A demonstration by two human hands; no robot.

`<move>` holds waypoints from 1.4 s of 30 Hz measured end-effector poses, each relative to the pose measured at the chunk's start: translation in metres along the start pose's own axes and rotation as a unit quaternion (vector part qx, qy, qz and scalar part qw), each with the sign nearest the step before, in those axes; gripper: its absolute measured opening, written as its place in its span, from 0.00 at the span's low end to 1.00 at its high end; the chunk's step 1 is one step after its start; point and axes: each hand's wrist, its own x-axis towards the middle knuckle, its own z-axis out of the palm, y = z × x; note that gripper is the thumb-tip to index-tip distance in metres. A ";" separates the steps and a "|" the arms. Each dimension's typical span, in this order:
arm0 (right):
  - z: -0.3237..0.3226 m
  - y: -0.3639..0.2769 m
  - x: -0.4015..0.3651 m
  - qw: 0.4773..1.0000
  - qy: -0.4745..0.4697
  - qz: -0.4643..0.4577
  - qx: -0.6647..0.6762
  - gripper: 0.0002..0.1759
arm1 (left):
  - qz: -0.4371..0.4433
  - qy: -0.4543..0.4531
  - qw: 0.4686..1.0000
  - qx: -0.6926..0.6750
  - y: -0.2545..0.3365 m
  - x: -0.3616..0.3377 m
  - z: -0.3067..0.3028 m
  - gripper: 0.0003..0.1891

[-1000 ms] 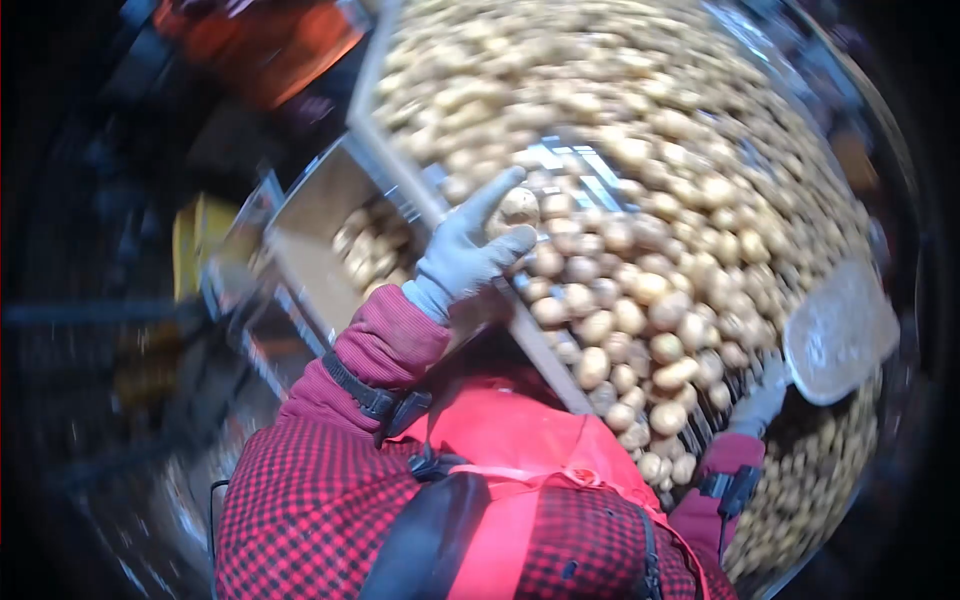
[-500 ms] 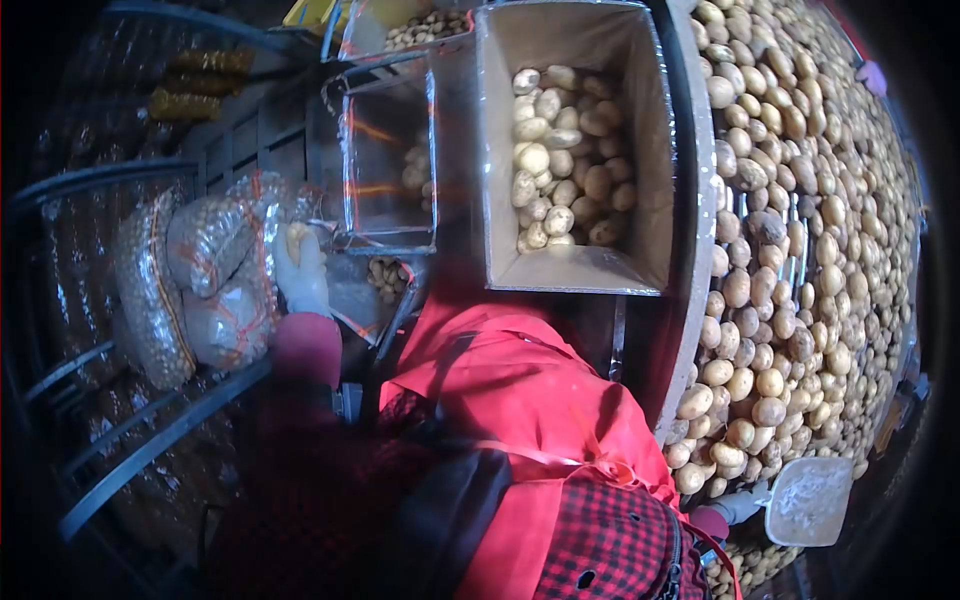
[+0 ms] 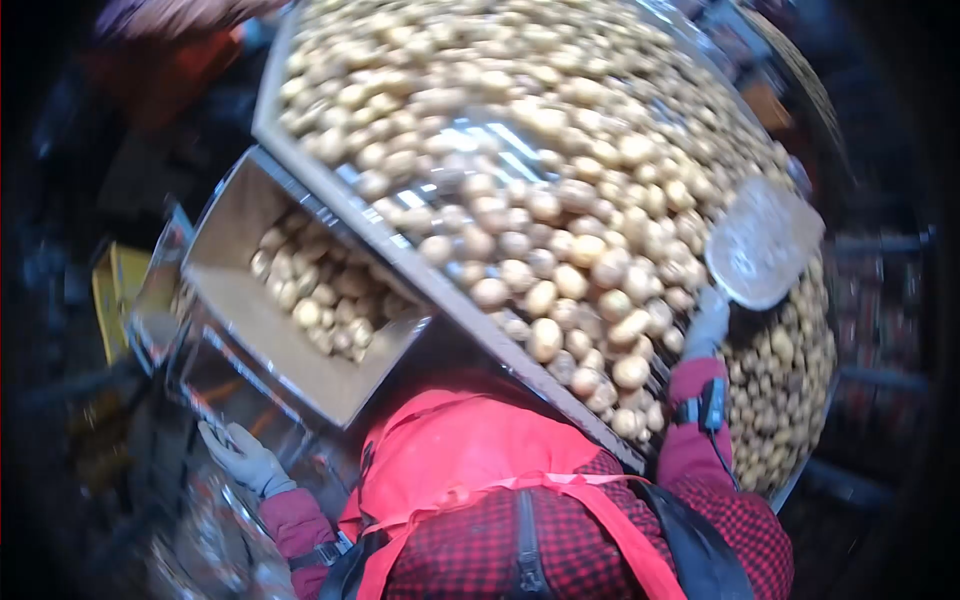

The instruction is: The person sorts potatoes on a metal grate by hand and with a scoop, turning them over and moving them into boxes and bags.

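Observation:
My right hand (image 3: 706,325), in a pale glove, grips a whitish, translucent scoop (image 3: 762,245) at its near end. The scoop is over the right part of a wide table heaped with potatoes (image 3: 610,270). On the other side, my gloved left hand (image 3: 243,460) has its fingers stretched out and holds nothing that I can see. It is beside the clear-walled bin (image 3: 225,372) at lower left. A brown-lined box (image 3: 240,325), partly filled with potatoes, stands between that hand and the table.
The table's raised metal edge (image 3: 400,255) runs diagonally in front of me. A yellow crate (image 3: 115,300) stands at the far left. Clear bags (image 3: 215,545) lie at lower left, blurred. Part of another person, in purple (image 3: 180,15), shows at top left.
My view has swung right, toward the potato table. My right hand has brought the scoop forward over the potatoes. My left hand has left the clear bags, and its fingers are now extended.

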 end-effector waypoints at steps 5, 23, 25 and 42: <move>0.005 -0.032 -0.035 0.923 -0.036 0.128 0.362 0.20 | 0.374 -0.248 0.876 -0.174 0.224 -0.007 0.121 0.28; 0.033 -0.171 -0.062 0.927 -0.006 0.153 0.343 0.20 | 0.841 -0.418 0.322 -0.120 0.450 -0.225 0.256 0.15; 0.052 -0.184 -0.049 0.923 -0.028 0.136 0.359 0.24 | 0.842 -0.413 0.334 -0.091 0.458 -0.212 0.260 0.15; 0.100 -0.221 0.017 0.902 -0.130 0.020 0.411 0.19 | 0.722 -0.225 0.642 0.127 0.484 0.004 0.365 0.35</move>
